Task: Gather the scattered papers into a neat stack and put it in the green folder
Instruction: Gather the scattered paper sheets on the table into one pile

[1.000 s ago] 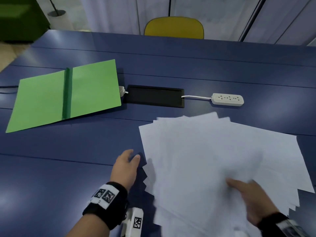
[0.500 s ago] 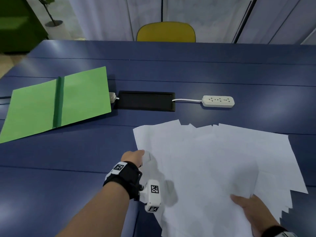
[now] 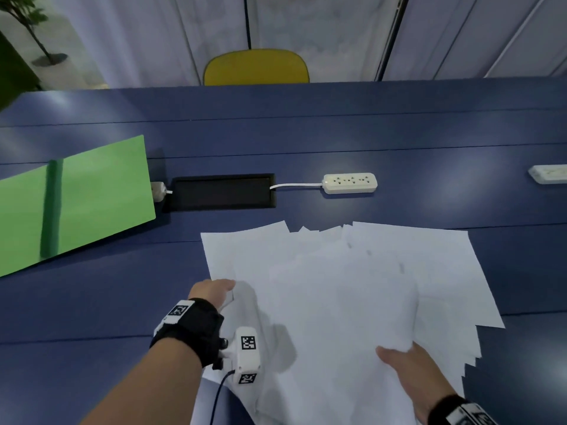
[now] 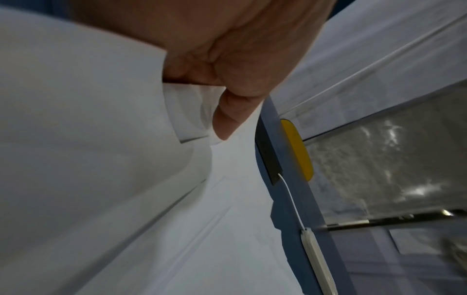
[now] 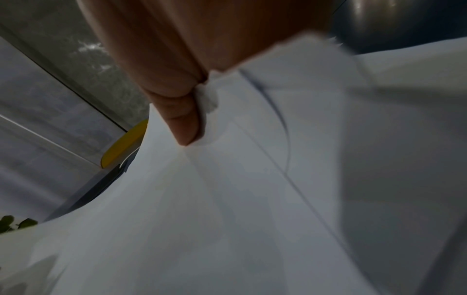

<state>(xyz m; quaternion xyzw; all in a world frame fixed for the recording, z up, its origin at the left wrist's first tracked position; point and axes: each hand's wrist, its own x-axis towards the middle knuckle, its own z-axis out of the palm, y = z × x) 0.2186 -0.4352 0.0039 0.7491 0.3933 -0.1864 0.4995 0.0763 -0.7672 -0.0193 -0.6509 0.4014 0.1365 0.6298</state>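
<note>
Several white papers [image 3: 352,289] lie fanned in a loose, uneven pile on the blue table [image 3: 306,139], in front of me and to the right. My left hand [image 3: 214,291] grips the pile's left edge, thumb [image 4: 227,119] on top and fingers under the sheets [image 4: 88,159]. My right hand [image 3: 408,363] holds the pile's near right part, thumb [image 5: 182,119] pressed on the top sheet [image 5: 252,199] and fingers hidden beneath. The green folder [image 3: 76,200] lies open and flat at the far left, well away from both hands.
A black cable hatch [image 3: 222,193] is set into the table beyond the papers. A white power strip [image 3: 349,183] with its cord lies to its right, another strip [image 3: 549,173] at the far right edge. A yellow chair [image 3: 256,67] stands behind the table.
My left hand moved from the bare table beside the pile onto its left edge and took hold. The pile has drawn together a little and the right hand has shifted nearer me.
</note>
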